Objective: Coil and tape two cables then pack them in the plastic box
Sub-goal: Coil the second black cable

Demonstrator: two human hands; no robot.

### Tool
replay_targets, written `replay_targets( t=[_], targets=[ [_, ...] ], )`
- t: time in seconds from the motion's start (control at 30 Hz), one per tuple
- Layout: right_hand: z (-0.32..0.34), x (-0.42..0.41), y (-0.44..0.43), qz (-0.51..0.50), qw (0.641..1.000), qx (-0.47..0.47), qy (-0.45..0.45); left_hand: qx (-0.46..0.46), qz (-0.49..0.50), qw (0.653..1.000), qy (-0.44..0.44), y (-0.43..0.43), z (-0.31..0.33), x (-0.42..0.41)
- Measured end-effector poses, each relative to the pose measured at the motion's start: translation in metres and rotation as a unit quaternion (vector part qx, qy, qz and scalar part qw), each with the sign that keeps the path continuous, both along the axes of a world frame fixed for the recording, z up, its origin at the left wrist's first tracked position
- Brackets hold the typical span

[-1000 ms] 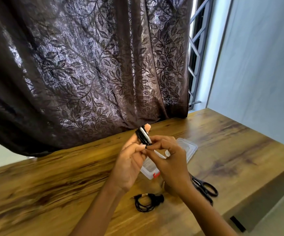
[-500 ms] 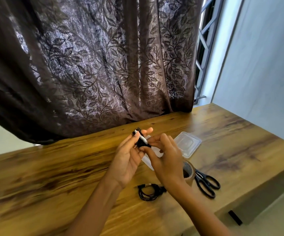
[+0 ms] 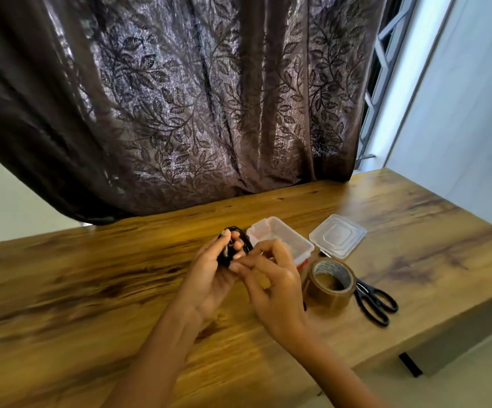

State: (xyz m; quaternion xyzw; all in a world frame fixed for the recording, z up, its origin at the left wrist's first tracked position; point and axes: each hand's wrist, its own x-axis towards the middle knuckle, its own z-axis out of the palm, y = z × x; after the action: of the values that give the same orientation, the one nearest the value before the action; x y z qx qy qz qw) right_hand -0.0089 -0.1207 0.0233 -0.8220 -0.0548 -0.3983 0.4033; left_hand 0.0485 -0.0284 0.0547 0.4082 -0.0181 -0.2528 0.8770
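place: home room | evidence: leaf-pattern brown curtain (image 3: 209,107) over barred window (image 3: 383,69) | wood-grain tabletop (image 3: 91,290) against plain painted wall (image 3: 468,113) | household scissors (image 3: 375,303), tape roll (image 3: 328,285)

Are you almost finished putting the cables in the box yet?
Not yet. Done: the lid is off the plastic box. In hand: the left hand grips one coiled black cable, the right hand at it. Left: the box looks empty, and no second cable shows.

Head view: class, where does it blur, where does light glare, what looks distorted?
Head view: motion blur smears the left hand, right hand and cable; head view: daylight glares through the window, upper right; head view: the wide lens tilts the table.
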Motion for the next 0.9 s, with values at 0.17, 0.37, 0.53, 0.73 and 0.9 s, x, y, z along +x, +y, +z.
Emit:
replay_targets(
  t=[0.17,0.37,0.53,0.73,0.9],
  targets=[
    [-0.004,0.004,0.006,0.077,0.934,0.305,0.170,-0.028,-0.027,0.999,0.010,0.018,-0.010,0.003],
    [-0.009,0.005,0.009,0.165,0.835,0.444,0.281,-0.002,-0.089,0.996,0.031,0.038,-0.026,0.004],
    [-0.017,0.004,0.015,0.158,0.838,0.430,0.297,0.088,-0.081,0.992,0.031,0.049,-0.041,0.009],
    [-0.037,0.007,0.023,0.133,0.823,0.465,0.299,0.194,-0.108,0.975,-0.009,0.060,-0.058,0.010],
    [-0.062,0.010,0.026,0.076,0.822,0.459,0.330,0.339,-0.121,0.932,-0.042,0.061,-0.077,0.013]
  ],
)
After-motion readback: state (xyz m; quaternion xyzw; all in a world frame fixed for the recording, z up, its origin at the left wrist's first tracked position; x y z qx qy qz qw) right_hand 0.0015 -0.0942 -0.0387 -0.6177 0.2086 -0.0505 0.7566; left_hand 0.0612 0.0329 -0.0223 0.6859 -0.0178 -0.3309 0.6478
